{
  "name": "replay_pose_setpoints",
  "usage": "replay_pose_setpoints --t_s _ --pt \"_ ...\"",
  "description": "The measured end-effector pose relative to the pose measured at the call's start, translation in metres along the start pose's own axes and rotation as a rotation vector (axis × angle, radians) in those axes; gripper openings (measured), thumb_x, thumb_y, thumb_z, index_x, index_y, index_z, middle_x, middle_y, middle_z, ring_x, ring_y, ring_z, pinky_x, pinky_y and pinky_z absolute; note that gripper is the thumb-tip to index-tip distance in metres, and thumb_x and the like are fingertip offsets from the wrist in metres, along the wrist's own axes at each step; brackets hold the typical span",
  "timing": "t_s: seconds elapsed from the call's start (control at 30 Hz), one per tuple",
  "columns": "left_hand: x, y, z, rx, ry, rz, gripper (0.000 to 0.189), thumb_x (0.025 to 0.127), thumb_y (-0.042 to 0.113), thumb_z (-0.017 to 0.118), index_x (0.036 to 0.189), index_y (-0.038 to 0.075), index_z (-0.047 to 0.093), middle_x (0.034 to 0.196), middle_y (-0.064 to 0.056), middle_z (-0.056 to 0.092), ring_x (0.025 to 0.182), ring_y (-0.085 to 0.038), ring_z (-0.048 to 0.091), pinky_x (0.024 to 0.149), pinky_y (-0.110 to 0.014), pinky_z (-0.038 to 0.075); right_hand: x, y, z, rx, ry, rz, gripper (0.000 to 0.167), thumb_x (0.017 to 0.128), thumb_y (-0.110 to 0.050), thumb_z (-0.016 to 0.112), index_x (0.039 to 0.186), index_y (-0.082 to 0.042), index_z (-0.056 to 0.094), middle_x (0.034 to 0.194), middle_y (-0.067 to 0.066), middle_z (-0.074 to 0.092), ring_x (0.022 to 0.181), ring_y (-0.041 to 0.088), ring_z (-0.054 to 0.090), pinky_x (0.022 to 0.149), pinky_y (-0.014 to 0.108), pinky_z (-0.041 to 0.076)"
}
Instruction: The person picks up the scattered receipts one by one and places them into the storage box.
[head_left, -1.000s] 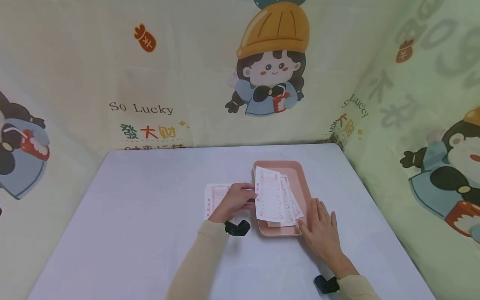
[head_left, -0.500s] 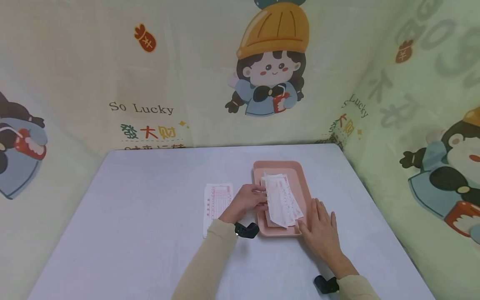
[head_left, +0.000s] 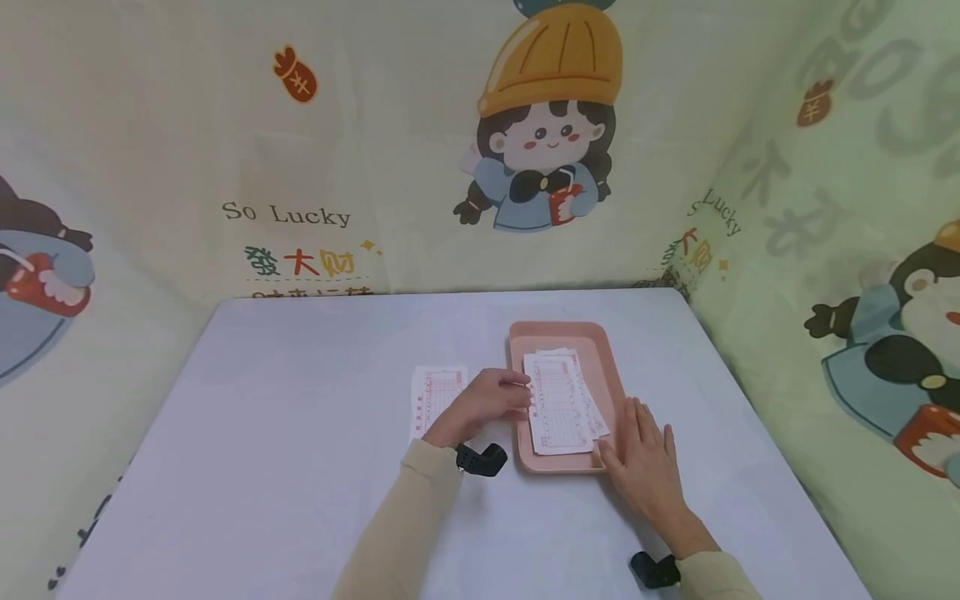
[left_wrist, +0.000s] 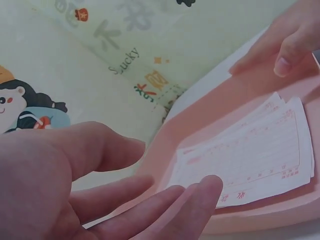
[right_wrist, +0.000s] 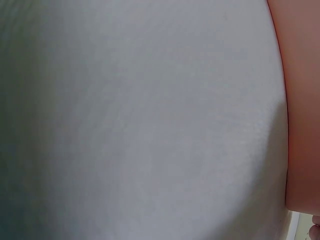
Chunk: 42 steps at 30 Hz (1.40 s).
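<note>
A pink tray holds a loose stack of white paper slips with red printed lines, their edges slightly fanned. My left hand is at the tray's left rim, fingertips right at the stack's left edge. In the left wrist view, the left hand's thumb and fingers are spread apart with nothing between them, in front of the slips. My right hand rests against the tray's right rim with fingers extended. The right wrist view shows mostly tabletop and the pink side of the tray.
More red-printed slips lie on the white table left of the tray, partly hidden behind the left hand. A cartoon-printed curtain stands behind the table and along its sides.
A slip held by my left hand at the tray's left side has come down onto the stack and been let go. The left hand moved right, then slightly back. My right hand stayed put.
</note>
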<state>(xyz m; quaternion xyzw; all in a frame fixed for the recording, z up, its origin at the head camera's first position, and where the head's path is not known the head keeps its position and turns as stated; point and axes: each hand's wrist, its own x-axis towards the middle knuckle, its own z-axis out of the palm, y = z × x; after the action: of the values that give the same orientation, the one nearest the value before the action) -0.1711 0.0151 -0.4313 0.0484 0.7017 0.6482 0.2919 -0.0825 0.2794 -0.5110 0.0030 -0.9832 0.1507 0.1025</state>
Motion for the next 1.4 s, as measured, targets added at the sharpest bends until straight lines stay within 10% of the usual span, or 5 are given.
replay_pose_setpoints --t_s 0.27,0.7,1.4 --pt "-0.008 -0.008 -0.021 -0.053 0.007 0.036 0.048 0.095 0.015 0.062 0.139 -0.001 0.052 0.133 -0.021 0.06 0.119 -0.036 0.063 0.096 -0.036 0.055 0.0 0.002 0.003 0.005 -0.009 0.001 0.086 0.094 -0.042 0.058 0.155 0.004 0.017 0.158 0.03 0.025 0.146 0.047 0.024 0.115 0.071 0.013" --pt "-0.028 -0.023 -0.067 -0.087 0.192 0.056 0.043 0.098 0.016 0.062 0.136 0.0 0.054 0.133 -0.019 0.062 0.114 -0.03 0.067 0.091 -0.036 0.058 0.001 0.0 0.003 0.003 0.003 -0.002 0.086 0.094 -0.041 0.058 0.155 0.004 0.018 0.157 0.03 0.026 0.145 0.047 0.025 0.114 0.072 0.014" --pt "-0.053 -0.046 -0.101 0.035 0.415 -0.083 0.042 0.098 0.023 0.062 0.136 0.008 0.053 0.123 -0.018 0.063 0.101 -0.025 0.066 0.088 -0.036 0.059 -0.001 -0.001 0.002 0.006 -0.002 0.009 0.086 0.093 -0.041 0.058 0.155 0.004 0.017 0.158 0.03 0.026 0.145 0.047 0.024 0.114 0.072 0.013"
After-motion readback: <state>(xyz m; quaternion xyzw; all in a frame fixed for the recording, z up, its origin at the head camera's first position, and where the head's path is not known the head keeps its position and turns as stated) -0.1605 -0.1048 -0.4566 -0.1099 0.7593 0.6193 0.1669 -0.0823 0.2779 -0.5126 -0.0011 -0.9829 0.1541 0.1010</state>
